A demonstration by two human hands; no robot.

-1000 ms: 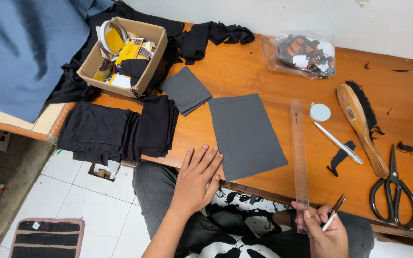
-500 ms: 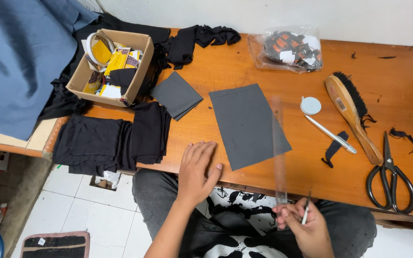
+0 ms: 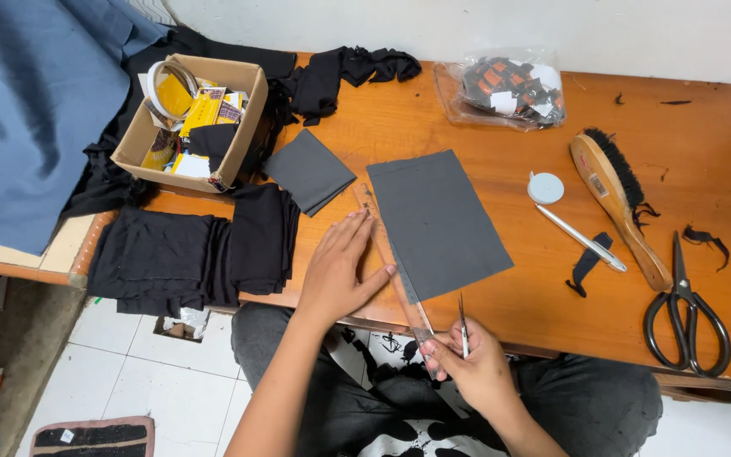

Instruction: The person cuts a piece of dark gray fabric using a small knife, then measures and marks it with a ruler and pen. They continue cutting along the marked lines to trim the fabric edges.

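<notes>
My left hand (image 3: 340,271) lies flat on the wooden table (image 3: 552,305), fingers spread, its fingertips pressing a clear ruler (image 3: 391,262). The ruler runs along the left edge of a dark grey fabric sheet (image 3: 437,222). My right hand (image 3: 467,364) sits at the table's front edge, pinching the ruler's near end and holding a thin pen (image 3: 463,326) upright between its fingers.
A smaller grey piece (image 3: 308,169) and a stack of black cloth (image 3: 188,245) lie to the left, behind them a cardboard box (image 3: 192,118) of oddments. To the right are a white round chalk (image 3: 545,188), a silver pen (image 3: 581,239), a wooden brush (image 3: 619,203), black scissors (image 3: 687,313) and a plastic bag (image 3: 501,85).
The ruler has swung from the sheet's right side over to its left edge. My left hand moved onto it, and my right hand followed leftward with the pen.
</notes>
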